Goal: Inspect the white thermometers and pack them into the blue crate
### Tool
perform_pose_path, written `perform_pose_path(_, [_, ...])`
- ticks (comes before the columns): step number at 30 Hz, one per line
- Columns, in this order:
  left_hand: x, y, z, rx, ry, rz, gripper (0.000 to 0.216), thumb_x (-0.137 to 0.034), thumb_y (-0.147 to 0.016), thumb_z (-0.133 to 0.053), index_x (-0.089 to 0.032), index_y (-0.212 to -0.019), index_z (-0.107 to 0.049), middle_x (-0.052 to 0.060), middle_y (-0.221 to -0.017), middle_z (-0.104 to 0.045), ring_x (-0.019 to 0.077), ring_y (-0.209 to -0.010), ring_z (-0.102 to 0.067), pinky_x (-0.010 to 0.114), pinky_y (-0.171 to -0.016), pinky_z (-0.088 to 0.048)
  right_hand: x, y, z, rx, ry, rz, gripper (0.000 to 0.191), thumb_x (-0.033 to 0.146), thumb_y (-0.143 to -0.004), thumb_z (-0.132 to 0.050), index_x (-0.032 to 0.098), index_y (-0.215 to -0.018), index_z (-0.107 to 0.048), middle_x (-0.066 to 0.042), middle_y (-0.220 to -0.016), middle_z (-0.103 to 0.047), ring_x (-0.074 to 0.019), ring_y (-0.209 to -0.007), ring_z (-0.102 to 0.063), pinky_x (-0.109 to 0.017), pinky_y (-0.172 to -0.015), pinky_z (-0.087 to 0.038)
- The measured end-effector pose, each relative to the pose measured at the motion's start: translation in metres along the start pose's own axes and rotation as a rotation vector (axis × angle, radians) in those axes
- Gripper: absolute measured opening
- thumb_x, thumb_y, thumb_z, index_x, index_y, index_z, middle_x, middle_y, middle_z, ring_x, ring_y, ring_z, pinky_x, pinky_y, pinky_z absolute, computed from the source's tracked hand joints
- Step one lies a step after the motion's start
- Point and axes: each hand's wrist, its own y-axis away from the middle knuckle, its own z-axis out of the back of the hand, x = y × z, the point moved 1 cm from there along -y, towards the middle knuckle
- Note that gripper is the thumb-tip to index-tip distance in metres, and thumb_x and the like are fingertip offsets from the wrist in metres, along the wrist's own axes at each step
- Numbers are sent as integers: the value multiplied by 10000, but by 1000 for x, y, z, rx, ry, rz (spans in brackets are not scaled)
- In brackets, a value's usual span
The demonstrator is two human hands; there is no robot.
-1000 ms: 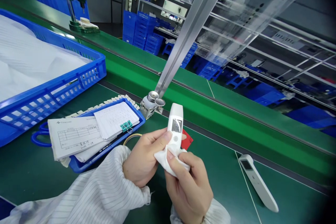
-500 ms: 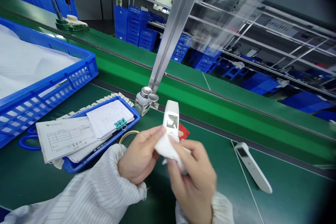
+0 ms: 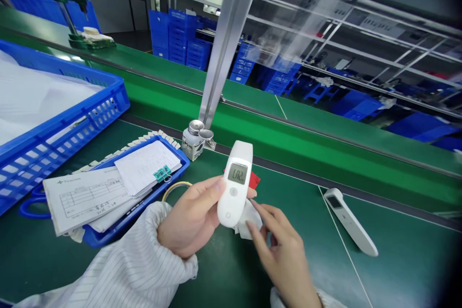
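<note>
My left hand (image 3: pixel 195 214) is closed around a white infrared thermometer (image 3: pixel 235 202), thumb along its side, with its lit display facing me. Dark characters show on the screen. Between the thumb and fingers of my right hand (image 3: pixel 283 250) is a crumpled white wipe (image 3: pixel 250 221), just behind and to the right of the thermometer's lower end. A red piece (image 3: pixel 254 180) lies on the bench behind the thermometer, partly hidden. A second white thermometer (image 3: pixel 350 221) rests on the green bench at the right.
A blue tray (image 3: pixel 108 236) with papers and a teal binder clip stands at the left, beside a tape roll (image 3: pixel 175 187). Behind are a metal-topped bottle (image 3: pixel 194 139) and an aluminium post (image 3: pixel 231 38). A large blue crate (image 3: pixel 90 113) holds white sheets.
My right hand has drawn the wipe down and right, off the thermometer's front, uncovering its button and lower body. Characters now show on the display. The view has shifted slightly.
</note>
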Motion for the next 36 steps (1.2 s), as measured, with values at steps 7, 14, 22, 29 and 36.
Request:
perform_pose_path(7, [18,6,-9,74,26,269,401,-294,-990,-379,-75,-917,-707,126,-815,-672,126,-621,-592,212,-554,-463,19,-24,21,-47,-855,-294,363,390,-945,-498,270,-1268,-613,-109,-1268,-652,-251,-1131,-622,-436,-877,-541])
perform_pose_path(14, [39,9,-6,210,76,462,441,-391,-989,-341,-113,-997,-683,37,-562,-565,67,-349,-378,172,-330,-258,38,-25,14,-68,-1349,-421,385,372,-890,-588,300,-1268,-597,-61,-1030,-750,-178,-829,-684,-380,-758,-578])
perform_pose_path(22, [37,9,-16,78,-354,304,446,-442,-973,-385,-105,-1109,-644,50,-602,-575,95,-453,-436,193,-417,-339,32,-19,18,-47,-1381,-356,334,324,-857,-650,312,-1190,-628,-19,-964,-699,-79,-468,-545,-265,-457,-454])
perform_pose_path(29, [40,12,-15,161,-351,336,321,-394,-969,-430,-128,-986,-609,19,-604,-546,33,-379,-308,165,-357,-192,29,-14,11,20,-1383,-385,389,340,-877,-627,292,-1261,-587,-17,-927,-662,-70,-483,-522,-216,-392,-377])
perform_pose_path(36, [36,12,-16,206,-193,403,476,-404,-1001,-255,-134,-1197,-595,106,-775,-602,79,-480,-392,189,-407,-250,26,-14,5,-63,-1449,-504,346,321,-874,-609,258,-1214,-606,-8,-870,-685,-68,-484,-514,-218,-429,-418])
